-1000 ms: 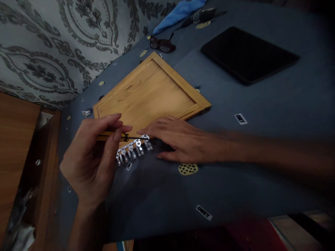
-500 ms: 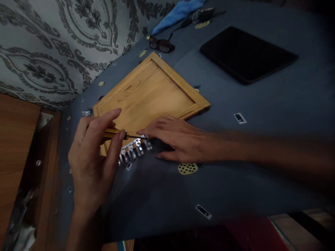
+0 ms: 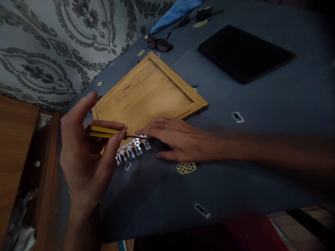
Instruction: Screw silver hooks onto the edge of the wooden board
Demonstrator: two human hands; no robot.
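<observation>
Screwdriver (image 3: 107,131) is pinched in the left hand (image 3: 83,157), thumb and middle fingers closed on the yellow-and-black handle while the index finger sticks up loose, off the tool. The shaft lies nearly level and its tip meets the far end of the hook strip (image 3: 132,148), which sits along the near edge of the board (image 3: 146,94). The right hand (image 3: 180,141) lies flat and open on the table (image 3: 235,167), holding nothing, fingertips right at that same end of the strip, just beside the tip. Room-wise, the left is tight: a cabinet (image 3: 15,139) and the table edge sit just behind the left hand. On the right there's lots of bare cloth, with the tablet (image 3: 246,52) well apart and the glasses (image 3: 159,43) just past the board's far corner. Compared to half a second ago, the left hand has rolled back so more of the handle shows, and the index finger has come off it. The right hand and the strip haven't budged.
</observation>
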